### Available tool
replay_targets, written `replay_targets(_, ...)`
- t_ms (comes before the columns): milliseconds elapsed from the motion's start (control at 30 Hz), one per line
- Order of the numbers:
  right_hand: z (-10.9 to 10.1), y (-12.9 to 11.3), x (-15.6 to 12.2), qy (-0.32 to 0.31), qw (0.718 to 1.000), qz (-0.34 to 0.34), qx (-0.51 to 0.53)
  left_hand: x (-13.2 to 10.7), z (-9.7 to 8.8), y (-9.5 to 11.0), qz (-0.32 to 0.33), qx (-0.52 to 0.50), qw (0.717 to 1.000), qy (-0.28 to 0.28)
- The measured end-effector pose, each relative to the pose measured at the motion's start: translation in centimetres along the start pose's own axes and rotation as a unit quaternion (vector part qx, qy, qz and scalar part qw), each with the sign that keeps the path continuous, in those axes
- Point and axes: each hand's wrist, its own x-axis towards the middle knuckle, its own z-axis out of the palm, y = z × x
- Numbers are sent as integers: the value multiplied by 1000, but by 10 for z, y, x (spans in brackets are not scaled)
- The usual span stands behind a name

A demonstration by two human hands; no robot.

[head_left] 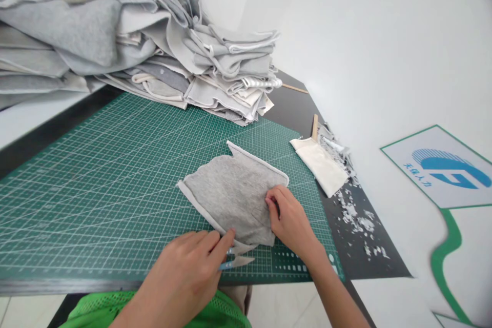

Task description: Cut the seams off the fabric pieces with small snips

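A grey fabric piece (234, 192) with a pale hemmed edge lies flat on the green cutting mat (115, 174). My right hand (290, 223) rests on its right edge, fingers curled and pinching the cloth. My left hand (188, 271) sits at the near edge of the piece, closed round small blue-handled snips (232, 261) whose blades meet the fabric's lower corner.
A tall heap of folded grey and cream fabric (126, 31) fills the back left of the table. A cream cloth strip (321, 164), a wooden stick (315, 127) and several small fabric scraps (355, 210) lie on the dark table to the right. White floor with a logo is beyond.
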Motion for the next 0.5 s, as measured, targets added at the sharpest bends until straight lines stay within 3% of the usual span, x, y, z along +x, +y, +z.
replay_targets(300,-14,2,-5,38,998,22,54,0,-3,1,-4,0,1000,-17)
replay_targets(500,-24,14,-11,55,970,88,222,2,-2,1,-7,8,999,-34)
